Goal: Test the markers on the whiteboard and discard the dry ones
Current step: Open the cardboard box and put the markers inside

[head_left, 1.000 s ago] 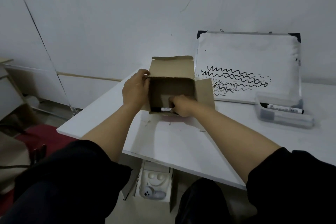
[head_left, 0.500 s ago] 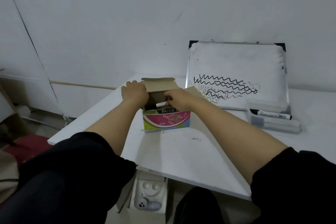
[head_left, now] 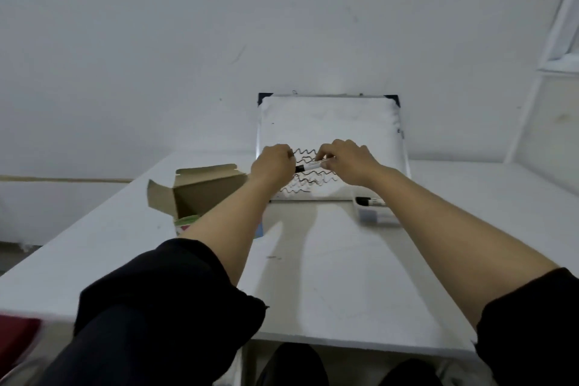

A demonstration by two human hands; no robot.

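A white marker with a black cap (head_left: 308, 166) is held level in front of the whiteboard (head_left: 332, 122). My left hand (head_left: 274, 163) grips its black cap end. My right hand (head_left: 346, 158) pinches the white barrel. The whiteboard leans against the wall and bears several black wavy lines, partly hidden by my hands. An open cardboard box (head_left: 200, 194) stands at the left on the white table (head_left: 329, 276). A second marker (head_left: 372, 201) lies on a clear plastic container (head_left: 376, 216) to the right of the board.
The wall stands close behind the whiteboard. A window frame (head_left: 560, 9) is at the upper right. My dark sleeves fill the lower corners. The table's front edge runs just above my knees.
My right hand lifted a marker out of the box and carried it in front of the whiteboard. My left hand left the box and took hold of the marker's cap end. The view tilted up.
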